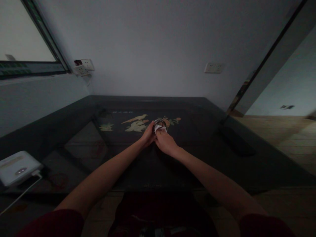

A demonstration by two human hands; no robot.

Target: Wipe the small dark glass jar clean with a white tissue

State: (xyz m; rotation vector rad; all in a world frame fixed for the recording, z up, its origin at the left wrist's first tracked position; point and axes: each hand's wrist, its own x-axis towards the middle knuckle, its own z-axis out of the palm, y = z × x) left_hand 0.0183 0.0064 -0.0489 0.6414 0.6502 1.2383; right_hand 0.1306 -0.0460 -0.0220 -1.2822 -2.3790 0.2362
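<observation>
Both my hands meet above the middle of a dark glossy table (pixel 197 113). The fingers of my left hand (pixel 148 134) are wrapped round the left side of a small round vessel with a shiny rim (pixel 160 121), which looks like a glass. My right hand (pixel 166 141) pinches a crumpled white tissue or cloth (pixel 160 127) at the vessel's mouth. How far the white piece reaches inside is hidden by my fingers. Behind the vessel, a picture of a bird (pixel 134 119) and flowers decorates the tabletop.
At the left table edge is a white box-like device (pixel 19 167) with a white cable (pixel 22 194) plugged in. A flat black object (pixel 235 141) lies on the right. Wall sockets (pixel 213 67) are above the table's far edge, against the wall.
</observation>
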